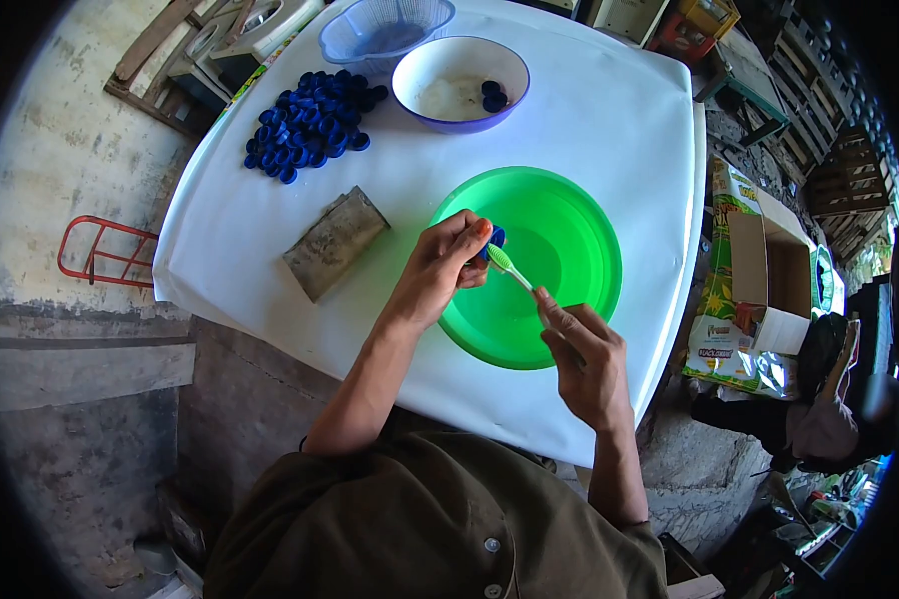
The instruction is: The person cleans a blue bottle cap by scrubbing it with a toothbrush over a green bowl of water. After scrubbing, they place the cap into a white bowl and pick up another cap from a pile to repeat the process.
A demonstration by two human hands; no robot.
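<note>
My left hand (449, 258) pinches a blue bottle cap (496, 238) over the left side of a green basin (594, 270). In my right hand (587, 354) is a toothbrush (514, 273) with a white handle and green bristles. Its head meets the cap at the cap's edge. Farther back on the table, a heap of blue caps (310, 120) lies to the left of a white bowl with a purple outside (459, 125). A couple of dark blue caps (493, 96) rest inside that bowl.
A dirty rectangular block (337, 243) lies on the white-covered table (240, 240), left of the basin. Behind the bowl stands a translucent blue basket (385, 35). An open cardboard box (769, 265) is on the floor at right, and a red metal frame (105, 252) stands at left.
</note>
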